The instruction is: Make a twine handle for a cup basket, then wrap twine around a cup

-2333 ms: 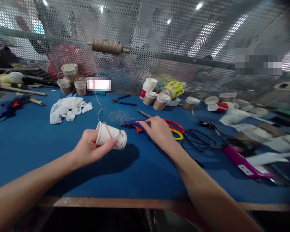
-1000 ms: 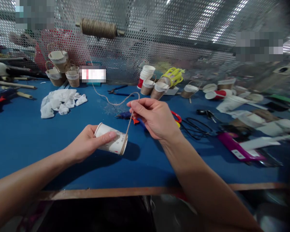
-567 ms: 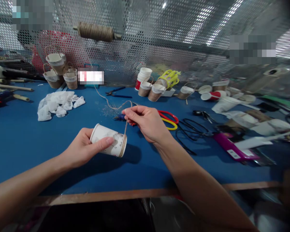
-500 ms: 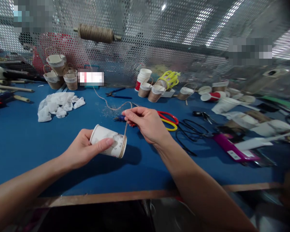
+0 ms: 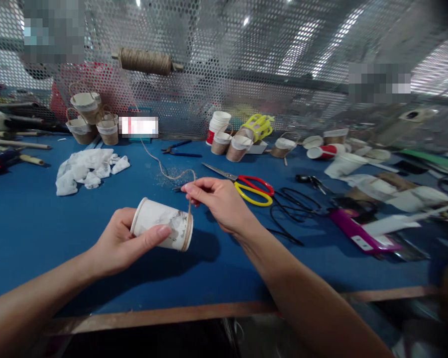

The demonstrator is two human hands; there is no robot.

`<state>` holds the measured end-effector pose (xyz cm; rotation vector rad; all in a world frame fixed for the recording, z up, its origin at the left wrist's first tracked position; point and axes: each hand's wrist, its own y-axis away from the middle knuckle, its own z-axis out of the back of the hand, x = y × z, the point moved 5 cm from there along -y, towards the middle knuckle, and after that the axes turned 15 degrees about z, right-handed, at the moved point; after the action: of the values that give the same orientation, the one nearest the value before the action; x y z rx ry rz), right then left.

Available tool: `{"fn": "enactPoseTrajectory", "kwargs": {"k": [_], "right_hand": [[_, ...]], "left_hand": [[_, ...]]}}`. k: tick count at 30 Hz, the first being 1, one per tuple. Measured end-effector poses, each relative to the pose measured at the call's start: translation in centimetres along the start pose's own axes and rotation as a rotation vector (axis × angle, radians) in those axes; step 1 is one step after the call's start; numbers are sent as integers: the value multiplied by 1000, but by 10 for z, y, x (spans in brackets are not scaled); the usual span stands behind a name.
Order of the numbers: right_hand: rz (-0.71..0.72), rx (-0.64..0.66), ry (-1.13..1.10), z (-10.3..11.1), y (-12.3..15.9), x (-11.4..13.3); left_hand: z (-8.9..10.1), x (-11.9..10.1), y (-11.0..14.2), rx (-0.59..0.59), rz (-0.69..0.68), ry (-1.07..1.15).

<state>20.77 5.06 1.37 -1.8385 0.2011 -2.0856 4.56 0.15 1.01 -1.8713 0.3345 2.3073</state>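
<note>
My left hand (image 5: 123, 243) is closed around a white paper cup (image 5: 160, 220), which lies tilted on its side above the blue table. A few turns of twine (image 5: 187, 232) circle the cup near its base end, at the right. The thumb and fingers of my right hand (image 5: 218, 201) pinch the twine just above the cup. From there the twine runs in a loose curve over the table toward the spool (image 5: 145, 60) on the mesh wall. Scissors (image 5: 242, 181) with red and yellow handles lie behind my right hand.
Blue-handled pliers (image 5: 181, 148) lie at the back. Crumpled white material (image 5: 87, 169) sits at the left, near stacked twine-covered cups (image 5: 86, 110). More cups (image 5: 238, 148) stand at the back middle. Black cable (image 5: 296, 204) and a purple power strip (image 5: 362, 231) are at the right.
My right hand has moved slightly left and down with the pinched twine, uncovering more of the scissors. The cup has shifted a little left and down in my left hand.
</note>
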Motion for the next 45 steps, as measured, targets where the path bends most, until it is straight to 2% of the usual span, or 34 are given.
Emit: {"fn": "enactPoseTrajectory", "kwargs": {"k": [12,16,26,31,33,36,39,41,45], "right_hand": [[-41,68,5,-10,7,-3],[-59,104,25,-13,8,-9],[-160,78,-91,-24,7,-25],[-198,98,-123,-27,8,-32],[-205,142,-98,-28,7,-37],[-203,186,69,-23,4,-43],[-142,54,292,-5,-1,-38],[-34,-24,409,4,-2,-26],[249,25,498,-1,5,5]], "left_hand": [[7,-4,2,-81,-77,-12],[7,4,-1,-61,-9,63],[0,17,-15,-25,252,580],[-3,21,-19,4,334,709],[-3,23,-20,22,352,728],[0,21,-23,15,334,765],[4,20,-25,-2,327,788],[3,20,-26,14,353,786],[2,21,-26,7,370,811]]}}
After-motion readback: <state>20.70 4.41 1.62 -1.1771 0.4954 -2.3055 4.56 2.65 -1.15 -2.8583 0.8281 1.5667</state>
